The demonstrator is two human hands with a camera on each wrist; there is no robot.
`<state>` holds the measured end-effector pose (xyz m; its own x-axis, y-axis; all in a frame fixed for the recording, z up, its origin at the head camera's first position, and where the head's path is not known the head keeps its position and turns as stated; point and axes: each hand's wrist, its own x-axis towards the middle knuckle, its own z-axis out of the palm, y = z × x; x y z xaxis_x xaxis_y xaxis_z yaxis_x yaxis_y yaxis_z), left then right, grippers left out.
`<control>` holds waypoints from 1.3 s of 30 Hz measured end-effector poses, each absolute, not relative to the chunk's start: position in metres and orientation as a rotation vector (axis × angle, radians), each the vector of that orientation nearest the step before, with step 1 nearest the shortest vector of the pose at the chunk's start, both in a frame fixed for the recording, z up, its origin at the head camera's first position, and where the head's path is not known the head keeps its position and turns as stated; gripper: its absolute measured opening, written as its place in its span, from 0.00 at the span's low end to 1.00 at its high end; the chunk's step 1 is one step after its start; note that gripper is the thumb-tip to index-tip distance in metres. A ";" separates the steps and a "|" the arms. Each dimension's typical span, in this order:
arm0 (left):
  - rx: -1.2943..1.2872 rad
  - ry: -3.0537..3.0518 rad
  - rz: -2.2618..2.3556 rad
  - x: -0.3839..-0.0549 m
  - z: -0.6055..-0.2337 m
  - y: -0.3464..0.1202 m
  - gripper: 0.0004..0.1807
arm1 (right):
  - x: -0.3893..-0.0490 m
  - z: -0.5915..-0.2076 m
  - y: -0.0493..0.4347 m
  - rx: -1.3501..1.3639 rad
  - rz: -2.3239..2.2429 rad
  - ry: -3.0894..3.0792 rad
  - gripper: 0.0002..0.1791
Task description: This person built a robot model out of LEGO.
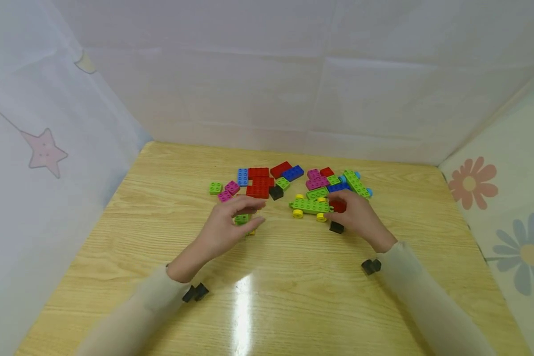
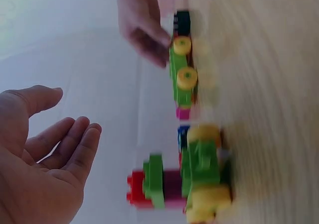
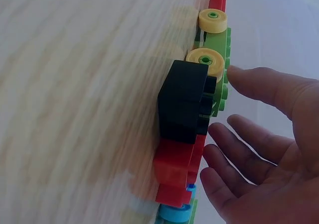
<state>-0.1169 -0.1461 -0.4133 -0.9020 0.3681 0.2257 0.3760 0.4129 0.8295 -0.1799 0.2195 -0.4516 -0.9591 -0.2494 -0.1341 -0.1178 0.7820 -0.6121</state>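
My left hand (image 1: 224,222) is held with fingers and thumb apart and nothing between them. Close by, partly hidden by that hand in the head view, stands a stacked toy car (image 2: 202,164) with yellow wheels and magenta, green and red bricks. To the right a long green wheeled base (image 1: 311,205) with yellow wheels stands on the table. My right hand (image 1: 358,217) is at its right end, thumb tip close to the studs in the right wrist view, fingers loosely spread. Beside this hand lie a black brick (image 3: 184,102) and a red brick (image 3: 174,167).
Behind the hands, red bricks (image 1: 260,188), blue bricks (image 1: 292,173) and pink bricks (image 1: 317,183) lie in loose groups. A second green base (image 1: 356,184) with blue wheels is at the back right. A pale cloth wall (image 1: 267,99) rises behind the wooden table (image 1: 285,287).
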 end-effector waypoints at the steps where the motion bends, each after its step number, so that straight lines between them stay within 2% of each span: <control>1: -0.713 -2.636 -1.573 -0.116 -0.414 -0.140 0.19 | -0.181 -0.452 0.218 -0.307 -0.908 2.771 0.33; 8: -0.787 -2.710 -1.636 -0.117 -0.428 -0.107 0.19 | -0.185 -0.453 0.207 -0.424 -0.830 2.764 0.32; 15: -0.706 -2.855 -1.562 -0.119 -0.437 -0.090 0.20 | -0.177 -0.450 0.195 -0.519 -0.786 2.748 0.31; 23: -0.580 -2.915 -1.547 -0.121 -0.444 -0.083 0.20 | -0.158 -0.448 0.184 -0.502 -0.810 2.693 0.25; 33: -0.642 -2.951 -1.429 -0.128 -0.460 -0.083 0.20 | -0.138 -0.450 0.177 -0.480 -0.843 2.649 0.19; 39: -0.638 -3.003 -1.431 -0.123 -0.450 -0.082 0.19 | -0.130 -0.451 0.172 -0.492 -0.900 2.632 0.17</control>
